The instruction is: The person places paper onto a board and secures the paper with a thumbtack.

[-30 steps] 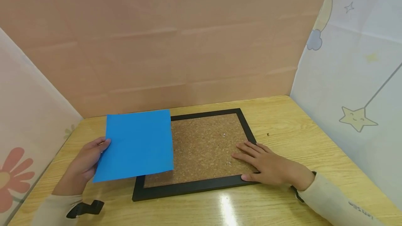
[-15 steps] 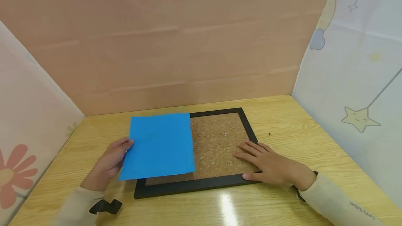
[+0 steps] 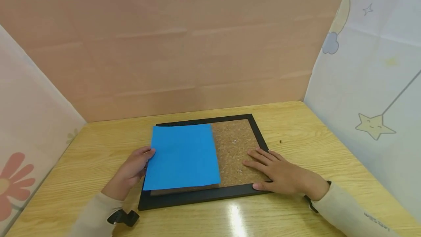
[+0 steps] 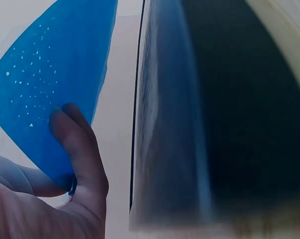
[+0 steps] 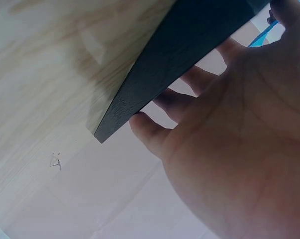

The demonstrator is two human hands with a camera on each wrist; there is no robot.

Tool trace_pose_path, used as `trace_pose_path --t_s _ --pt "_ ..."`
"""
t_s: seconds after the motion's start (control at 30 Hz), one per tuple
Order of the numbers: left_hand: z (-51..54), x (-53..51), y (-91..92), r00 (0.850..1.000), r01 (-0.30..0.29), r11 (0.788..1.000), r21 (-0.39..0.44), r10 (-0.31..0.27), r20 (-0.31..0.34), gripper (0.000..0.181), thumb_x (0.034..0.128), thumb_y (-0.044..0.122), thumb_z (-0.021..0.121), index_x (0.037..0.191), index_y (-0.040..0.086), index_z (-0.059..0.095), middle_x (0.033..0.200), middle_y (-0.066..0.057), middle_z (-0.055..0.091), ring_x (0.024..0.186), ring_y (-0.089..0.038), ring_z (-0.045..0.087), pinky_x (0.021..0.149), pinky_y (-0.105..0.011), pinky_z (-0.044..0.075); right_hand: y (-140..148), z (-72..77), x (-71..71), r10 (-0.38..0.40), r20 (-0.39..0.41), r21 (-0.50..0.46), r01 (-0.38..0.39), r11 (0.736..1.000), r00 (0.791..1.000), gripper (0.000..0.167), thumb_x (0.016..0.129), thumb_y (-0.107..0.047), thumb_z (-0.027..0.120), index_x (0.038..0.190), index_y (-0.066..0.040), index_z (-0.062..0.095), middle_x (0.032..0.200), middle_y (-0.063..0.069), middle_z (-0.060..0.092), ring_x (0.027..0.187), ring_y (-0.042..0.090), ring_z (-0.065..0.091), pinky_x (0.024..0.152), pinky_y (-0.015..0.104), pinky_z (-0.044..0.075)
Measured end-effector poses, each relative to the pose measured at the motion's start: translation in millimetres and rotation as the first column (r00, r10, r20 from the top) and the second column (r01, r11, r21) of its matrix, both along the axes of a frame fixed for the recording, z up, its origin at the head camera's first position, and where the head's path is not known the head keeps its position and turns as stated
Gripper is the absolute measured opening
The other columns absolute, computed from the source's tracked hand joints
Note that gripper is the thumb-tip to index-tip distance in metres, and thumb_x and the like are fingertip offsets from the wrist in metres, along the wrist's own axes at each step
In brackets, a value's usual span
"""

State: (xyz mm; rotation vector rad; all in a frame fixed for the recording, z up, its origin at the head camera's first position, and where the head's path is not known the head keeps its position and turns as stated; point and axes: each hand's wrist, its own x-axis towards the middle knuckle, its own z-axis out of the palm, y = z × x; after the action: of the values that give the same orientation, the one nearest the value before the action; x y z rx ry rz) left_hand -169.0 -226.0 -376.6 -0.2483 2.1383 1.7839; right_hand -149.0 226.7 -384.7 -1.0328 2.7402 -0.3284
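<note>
In the head view my left hand (image 3: 133,167) pinches the left edge of a blue sheet (image 3: 182,156), which covers the left part of a cork board (image 3: 230,149) with a black frame (image 3: 210,194). The left wrist view shows thumb and fingers of the left hand (image 4: 80,164) on the blue sheet (image 4: 75,59), whose visible face has white specks. My right hand (image 3: 283,173) rests with spread fingers on the board's right side. In the right wrist view, fingertips of the right hand (image 5: 229,124) touch the dark frame (image 5: 164,55).
The board lies on a light wooden table (image 3: 98,149). A small dark speck (image 3: 280,141) is to its right. A tan backdrop (image 3: 184,46) stands behind, with patterned white sheets (image 3: 368,83) at the sides.
My left hand has carried the blue sheet to the right, from beyond the board's left edge to over its left part. My right hand has stayed on the board's right side.
</note>
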Motion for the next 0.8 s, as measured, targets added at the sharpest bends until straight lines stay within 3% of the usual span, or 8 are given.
trace_pose_path --t_s 0.13,0.33,0.5,0.63,0.73,0.8 --pt "-1.1 -3.5 13.7 1.0 0.013 1.0 0.0 -0.013 -0.009 0.055 0.1103 0.025 0.035 0.155 -0.005 0.022 0.151 -0.026 0.033 0.126 -0.029 0.048 0.097 -0.039 0.05 -0.3 -1.0 0.7 0.004 -0.007 -0.005 -0.004 1.0 1.0 0.067 0.099 -0.064 0.042 0.157 -0.033 0.031 0.167 0.006 0.02 0.154 0.04 0.016 0.116 0.069 0.017" --pt "-3.8 -5.4 28.0 1.0 0.011 1.0 -0.008 -0.012 -0.029 0.045 0.11 0.021 0.036 0.146 -0.006 0.035 0.129 -0.018 0.048 0.108 -0.021 0.055 0.085 -0.032 0.052 -1.6 0.5 1.3 0.011 0.015 -0.005 -0.011 1.0 1.0 0.066 0.099 -0.063 0.043 0.157 -0.033 0.031 0.167 0.007 0.02 0.154 0.042 0.015 0.115 0.069 0.016" --pt "-8.1 -7.3 32.2 1.0 0.01 1.0 0.014 -0.01 -0.025 0.047 0.1095 0.022 0.038 0.146 -0.007 0.034 0.115 -0.011 0.055 0.097 -0.015 0.058 0.081 -0.03 0.053 -2.2 2.7 0.8 0.007 0.03 0.004 -0.007 1.0 1.0 0.067 0.099 -0.063 0.042 0.157 -0.032 0.031 0.168 0.007 0.019 0.154 0.041 0.014 0.116 0.069 0.015" --pt "-12.9 -7.6 32.9 0.998 0.042 0.998 0.042 -0.04 -0.044 0.051 0.1086 0.024 0.041 0.146 -0.01 0.034 0.104 -0.006 0.063 0.088 -0.01 0.065 0.078 -0.03 0.057 -2.0 2.2 0.2 0.008 0.025 0.007 -0.008 1.0 1.0 0.067 0.099 -0.063 0.042 0.157 -0.032 0.031 0.168 0.007 0.018 0.154 0.041 0.014 0.116 0.069 0.015" --pt "-15.4 -8.6 34.4 0.996 0.059 0.998 0.037 -0.057 -0.063 0.051 0.1084 0.024 0.041 0.145 -0.012 0.034 0.104 -0.007 0.066 0.088 -0.01 0.068 0.078 -0.031 0.058 -1.6 1.9 0.0 0.008 0.02 0.011 -0.008 1.0 1.0 0.066 0.099 -0.063 0.041 0.157 -0.032 0.031 0.168 0.007 0.019 0.154 0.041 0.014 0.116 0.069 0.016" --pt "-15.9 -9.6 36.1 0.998 0.041 0.999 0.023 -0.04 -0.058 0.048 0.1084 0.022 0.041 0.144 -0.01 0.036 0.105 -0.009 0.066 0.087 -0.01 0.069 0.077 -0.032 0.058 -1.3 1.8 0.0 0.008 0.018 0.014 -0.008 1.0 1.0 0.066 0.099 -0.064 0.041 0.157 -0.033 0.031 0.168 0.007 0.019 0.154 0.041 0.014 0.116 0.069 0.016"
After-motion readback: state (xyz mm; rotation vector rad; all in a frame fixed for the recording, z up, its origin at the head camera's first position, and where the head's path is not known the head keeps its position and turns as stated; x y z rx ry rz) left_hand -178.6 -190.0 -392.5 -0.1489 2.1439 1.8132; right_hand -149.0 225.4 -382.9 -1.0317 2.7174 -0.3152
